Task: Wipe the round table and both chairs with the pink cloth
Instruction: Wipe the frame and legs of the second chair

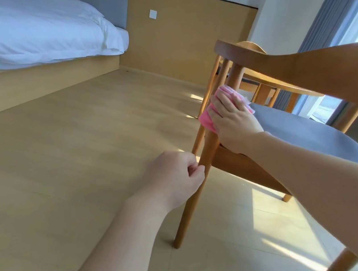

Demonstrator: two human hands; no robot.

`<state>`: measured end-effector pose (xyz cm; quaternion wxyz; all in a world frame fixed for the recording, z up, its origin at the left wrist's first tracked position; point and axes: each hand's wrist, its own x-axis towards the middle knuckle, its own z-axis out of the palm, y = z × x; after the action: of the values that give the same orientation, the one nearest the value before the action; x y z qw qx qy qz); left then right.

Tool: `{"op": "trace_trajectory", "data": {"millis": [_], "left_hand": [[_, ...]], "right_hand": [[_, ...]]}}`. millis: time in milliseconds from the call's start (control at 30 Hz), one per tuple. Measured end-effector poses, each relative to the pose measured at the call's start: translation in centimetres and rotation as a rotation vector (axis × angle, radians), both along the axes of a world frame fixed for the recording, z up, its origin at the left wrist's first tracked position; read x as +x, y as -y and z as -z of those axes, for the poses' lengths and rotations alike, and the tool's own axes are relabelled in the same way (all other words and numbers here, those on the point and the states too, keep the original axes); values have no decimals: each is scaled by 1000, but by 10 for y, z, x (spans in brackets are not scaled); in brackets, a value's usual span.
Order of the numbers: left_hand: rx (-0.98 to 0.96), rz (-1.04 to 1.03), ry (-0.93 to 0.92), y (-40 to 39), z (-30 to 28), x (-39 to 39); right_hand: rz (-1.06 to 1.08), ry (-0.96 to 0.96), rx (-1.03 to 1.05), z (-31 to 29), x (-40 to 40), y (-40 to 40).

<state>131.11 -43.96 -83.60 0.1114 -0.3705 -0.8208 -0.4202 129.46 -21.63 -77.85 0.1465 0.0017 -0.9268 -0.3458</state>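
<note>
The pink cloth is pressed under the flat, straightened fingers of the right hand against the corner of the wooden chair, where the seat edge meets the leg (grey cushion just beside). The left hand is held curled, thumb against forefinger, just beside the chair leg; contact cannot be told. A white-sheeted bed is seen well apart, across the wood floor.

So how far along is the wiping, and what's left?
In hand: the right hand presses the pink cloth flat on the chair at the corner of its grey seat. The left hand is curled beside the front leg, holding nothing visible. Nothing shows what is already clean. A second wooden piece stands behind; whether it has been wiped cannot be told.
</note>
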Motion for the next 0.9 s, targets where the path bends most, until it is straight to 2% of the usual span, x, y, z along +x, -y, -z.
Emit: {"op": "trace_trajectory", "data": {"millis": [233, 433, 700, 900], "left_hand": [[-101, 21, -13, -9, 19, 2], [-144, 36, -1, -15, 28, 3], [-148, 13, 3, -17, 23, 3], [-125, 50, 33, -18, 25, 5]], "right_hand": [[57, 139, 172, 69, 14, 3], [73, 215, 263, 98, 20, 1], [-23, 230, 276, 78, 14, -8], [-61, 116, 255, 30, 5, -10]]}}
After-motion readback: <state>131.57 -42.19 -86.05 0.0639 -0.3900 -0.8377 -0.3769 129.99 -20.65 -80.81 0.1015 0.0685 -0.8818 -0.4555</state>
